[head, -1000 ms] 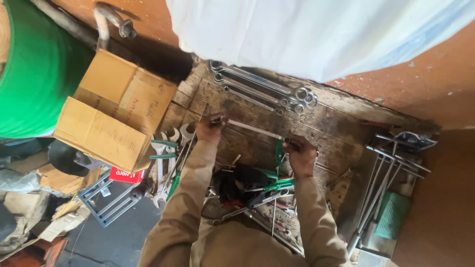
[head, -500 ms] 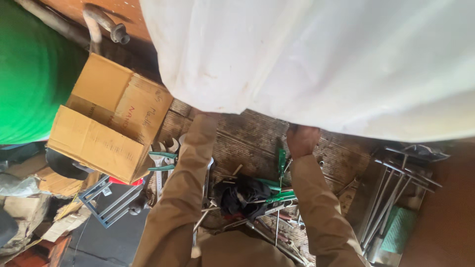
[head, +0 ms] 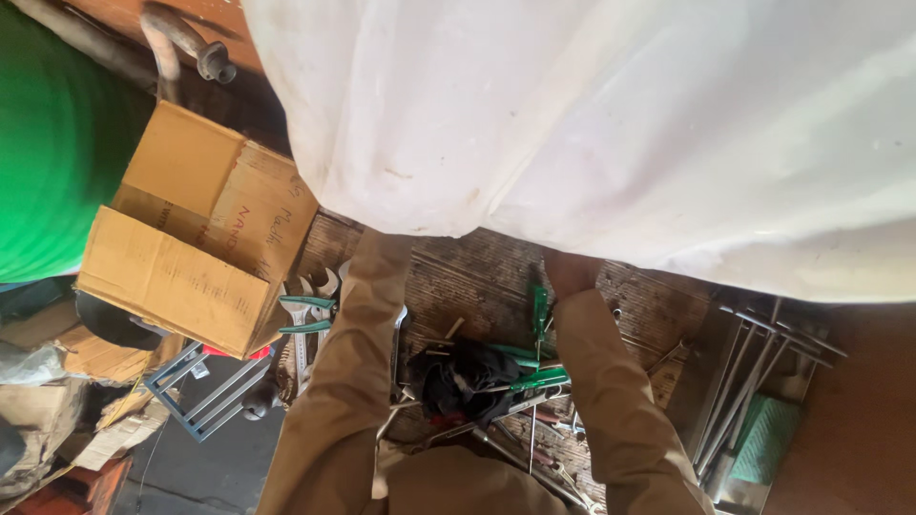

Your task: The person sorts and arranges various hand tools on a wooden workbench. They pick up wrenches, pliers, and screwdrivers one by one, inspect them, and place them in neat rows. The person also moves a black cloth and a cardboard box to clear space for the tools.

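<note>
A big white sheet [head: 611,124] hangs across the upper and right part of the frame and covers both hands. The left arm in its tan sleeve [head: 358,362] runs up from the lower centre and disappears under the sheet's edge; the left hand cannot be seen, so its grip cannot be told. The right hand [head: 571,272] shows only as a sliver at the sheet's hem, right of centre, and whether its grip is closed on anything cannot be told. Just below it, on the worn wooden bench [head: 477,272], lies a green-handled screwdriver [head: 540,310], with a black cloth [head: 468,377] and more green-handled tools [head: 534,380] lower down. Wrenches [head: 310,324] lie left of the left sleeve, beside a cardboard box [head: 196,229]. Metal rods [head: 754,372] lean at lower right.
</note>
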